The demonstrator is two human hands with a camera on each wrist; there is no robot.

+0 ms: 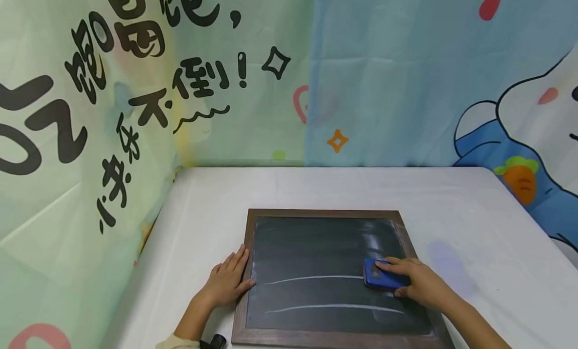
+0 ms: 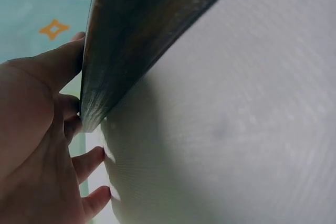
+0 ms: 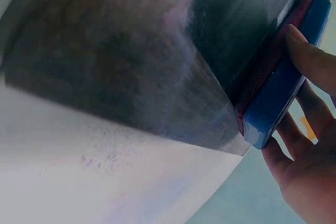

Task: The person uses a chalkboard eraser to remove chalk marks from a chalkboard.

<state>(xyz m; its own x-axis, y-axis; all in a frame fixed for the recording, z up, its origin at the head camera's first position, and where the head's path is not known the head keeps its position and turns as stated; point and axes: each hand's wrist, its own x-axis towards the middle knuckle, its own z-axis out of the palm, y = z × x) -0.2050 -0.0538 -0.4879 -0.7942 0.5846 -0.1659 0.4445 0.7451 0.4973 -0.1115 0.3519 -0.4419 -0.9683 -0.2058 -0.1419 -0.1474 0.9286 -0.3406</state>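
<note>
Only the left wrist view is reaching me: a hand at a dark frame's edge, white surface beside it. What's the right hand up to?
Observer: In the head view, the right hand holds a blue eraser on the blackboard.
Operator: Any marks on the board?
Observer: Yes, two pale curved lines run across it, one below the other, and the upper one reaches the eraser.
Operator: Is the eraser blue all the way through?
Observer: No, the right wrist view shows a dark reddish layer on the side facing the board.
</note>
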